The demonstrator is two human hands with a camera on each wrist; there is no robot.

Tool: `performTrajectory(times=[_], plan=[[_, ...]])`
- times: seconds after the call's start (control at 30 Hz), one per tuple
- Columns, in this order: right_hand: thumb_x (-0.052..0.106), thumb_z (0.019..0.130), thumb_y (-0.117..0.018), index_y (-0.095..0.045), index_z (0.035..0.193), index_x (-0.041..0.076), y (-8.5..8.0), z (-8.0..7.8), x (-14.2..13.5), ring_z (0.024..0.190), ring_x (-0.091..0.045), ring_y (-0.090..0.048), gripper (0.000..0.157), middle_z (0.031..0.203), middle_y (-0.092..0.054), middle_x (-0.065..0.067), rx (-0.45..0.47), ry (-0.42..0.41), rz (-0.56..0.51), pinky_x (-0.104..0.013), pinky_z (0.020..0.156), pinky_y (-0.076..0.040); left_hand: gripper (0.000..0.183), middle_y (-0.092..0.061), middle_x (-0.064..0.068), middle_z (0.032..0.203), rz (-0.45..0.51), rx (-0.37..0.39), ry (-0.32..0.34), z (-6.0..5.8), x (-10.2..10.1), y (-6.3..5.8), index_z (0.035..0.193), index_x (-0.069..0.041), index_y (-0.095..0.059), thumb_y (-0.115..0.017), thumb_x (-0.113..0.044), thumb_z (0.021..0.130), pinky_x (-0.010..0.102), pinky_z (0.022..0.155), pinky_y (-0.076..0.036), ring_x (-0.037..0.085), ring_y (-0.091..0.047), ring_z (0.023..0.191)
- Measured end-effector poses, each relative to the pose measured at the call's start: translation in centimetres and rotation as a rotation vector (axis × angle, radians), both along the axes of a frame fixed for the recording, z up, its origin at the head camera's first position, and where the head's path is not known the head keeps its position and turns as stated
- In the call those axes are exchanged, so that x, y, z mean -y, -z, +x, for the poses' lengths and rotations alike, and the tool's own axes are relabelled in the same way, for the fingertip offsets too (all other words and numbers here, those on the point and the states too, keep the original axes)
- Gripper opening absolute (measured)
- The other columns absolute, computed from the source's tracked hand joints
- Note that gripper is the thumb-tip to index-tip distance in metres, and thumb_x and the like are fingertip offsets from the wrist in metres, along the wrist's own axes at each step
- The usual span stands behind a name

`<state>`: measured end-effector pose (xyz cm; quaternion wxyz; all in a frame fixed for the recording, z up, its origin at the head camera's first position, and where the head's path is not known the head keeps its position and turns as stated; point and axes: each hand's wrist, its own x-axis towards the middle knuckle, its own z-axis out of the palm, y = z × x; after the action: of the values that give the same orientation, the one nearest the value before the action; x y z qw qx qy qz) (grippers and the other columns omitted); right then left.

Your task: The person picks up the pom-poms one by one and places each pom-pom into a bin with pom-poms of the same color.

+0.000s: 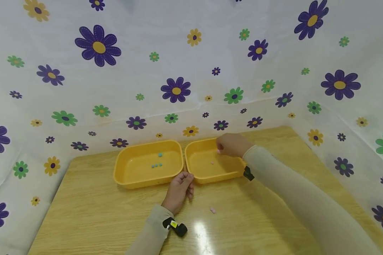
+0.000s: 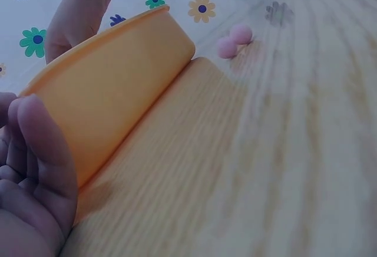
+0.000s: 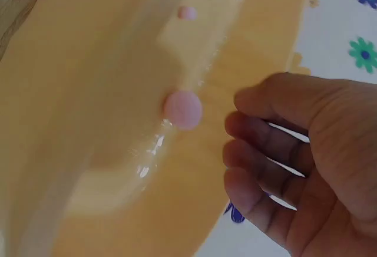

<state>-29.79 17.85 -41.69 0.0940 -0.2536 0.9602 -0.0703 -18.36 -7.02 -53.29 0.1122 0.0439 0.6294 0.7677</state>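
My right hand (image 1: 233, 144) is over the far side of the right yellow tray (image 1: 217, 178), its fingers loosely bent. Just off its fingertips is a larger pink ball (image 3: 183, 109), with a visible gap between them in the right wrist view. A smaller pink ball (image 3: 187, 13) lies on the same tray's floor. At that tray's near left corner, my left hand (image 1: 178, 191) pinches the rim between thumb and finger; its other fingers are curled. Two pink balls (image 2: 234, 40) touch each other on the wooden table, in front of the right tray.
Beside it on the left stands another yellow tray (image 1: 127, 180) with several blue-green balls (image 1: 156, 165) inside. Both trays rest on the wooden table (image 1: 92, 212). A flower-printed white sheet (image 1: 127, 74) rises behind and at the sides.
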Motion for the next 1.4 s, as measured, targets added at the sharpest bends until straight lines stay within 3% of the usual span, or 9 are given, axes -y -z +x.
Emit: performTrajectory(times=[0.17,0.27,0.47,0.6,0.73,0.83,0.97,1.13,1.4], plan=[[0.007,0.091,-0.067,-0.062,0.077,0.02,2.0,-0.4,1.0,0.071,-0.017,-0.052,0.019,0.074,-0.06,0.003,0.062,-0.065,0.131,-0.031,0.07,-0.042,0.031,-0.059,0.002,0.074,0.012,0.002,0.014,0.2,-0.2,-0.1,0.103,0.004,-0.057,-0.06,-0.026,0.107,0.024,0.051,-0.049,0.012,-0.056,0.059],[0.014,0.095,-0.068,-0.061,0.075,0.02,2.5,-0.1,1.5,0.071,-0.017,-0.052,0.022,0.074,-0.058,0.002,0.13,-0.047,0.122,-0.032,0.072,-0.041,0.031,-0.058,0.002,0.073,0.014,-0.003,0.02,0.3,-0.3,0.0,0.103,0.004,-0.057,-0.06,-0.027,0.107,0.024,0.051,-0.049,0.012,-0.056,0.059],[0.023,0.1,-0.07,-0.062,0.073,0.015,3.0,0.2,1.8,0.071,-0.016,-0.05,0.028,0.074,-0.056,0.001,0.162,-0.072,0.078,-0.031,0.072,-0.041,0.029,-0.058,0.003,0.074,0.023,-0.008,0.023,0.4,-0.4,0.1,0.102,0.003,-0.057,-0.06,-0.025,0.107,0.024,0.05,-0.049,0.012,-0.056,0.059],[0.021,0.098,-0.072,-0.067,0.078,0.015,3.5,-0.5,1.2,0.074,-0.016,-0.054,0.022,0.079,-0.062,0.002,0.188,-0.063,0.048,-0.032,0.076,-0.047,0.033,-0.058,0.004,0.074,0.03,-0.019,0.034,0.3,-0.5,0.0,0.102,0.004,-0.056,-0.062,-0.028,0.106,0.024,0.05,-0.049,0.012,-0.056,0.059],[0.016,0.095,-0.074,-0.072,0.095,0.012,2.3,-0.2,0.4,0.087,-0.018,-0.061,0.004,0.095,-0.07,0.0,0.21,-0.047,-0.023,-0.037,0.088,-0.054,0.032,-0.058,0.003,0.074,0.033,-0.029,0.034,0.2,-0.5,0.0,0.103,0.004,-0.056,-0.061,-0.027,0.106,0.024,0.05,-0.049,0.011,-0.056,0.059],[0.013,0.096,-0.071,-0.072,0.107,0.009,0.5,0.9,-0.1,0.095,-0.021,-0.064,0.012,0.104,-0.072,-0.003,0.194,-0.012,-0.094,-0.041,0.094,-0.055,0.031,-0.058,0.002,0.074,0.028,-0.027,0.032,0.1,-0.4,0.1,0.103,0.004,-0.056,-0.061,-0.027,0.107,0.024,0.05,-0.049,0.011,-0.056,0.059],[0.015,0.099,-0.069,-0.072,0.112,0.009,-1.0,2.8,-0.5,0.091,-0.019,-0.063,0.014,0.102,-0.071,-0.001,0.108,0.011,-0.195,-0.04,0.09,-0.057,0.03,-0.058,0.003,0.075,0.021,-0.022,0.024,0.0,-0.2,0.3,0.103,0.003,-0.056,-0.06,-0.027,0.107,0.024,0.051,-0.049,0.011,-0.056,0.059],[0.013,0.098,-0.071,-0.071,0.107,0.008,-1.2,5.7,-1.1,0.087,-0.015,-0.063,0.01,0.098,-0.071,0.001,-0.003,0.003,-0.327,-0.04,0.085,-0.057,0.027,-0.058,0.002,0.075,0.012,-0.014,0.011,0.1,0.1,0.2,0.102,0.001,-0.056,-0.06,-0.026,0.107,0.024,0.051,-0.049,0.011,-0.056,0.06],[0.015,0.097,-0.072,-0.072,0.103,0.01,-0.7,9.6,-1.6,0.082,-0.011,-0.06,0.007,0.09,-0.068,0.006,-0.055,0.041,-0.408,-0.034,0.077,-0.055,0.029,-0.057,0.003,0.076,0.007,-0.013,0.007,0.1,0.0,0.1,0.101,0.002,-0.056,-0.059,-0.026,0.107,0.024,0.051,-0.049,0.011,-0.056,0.06]])
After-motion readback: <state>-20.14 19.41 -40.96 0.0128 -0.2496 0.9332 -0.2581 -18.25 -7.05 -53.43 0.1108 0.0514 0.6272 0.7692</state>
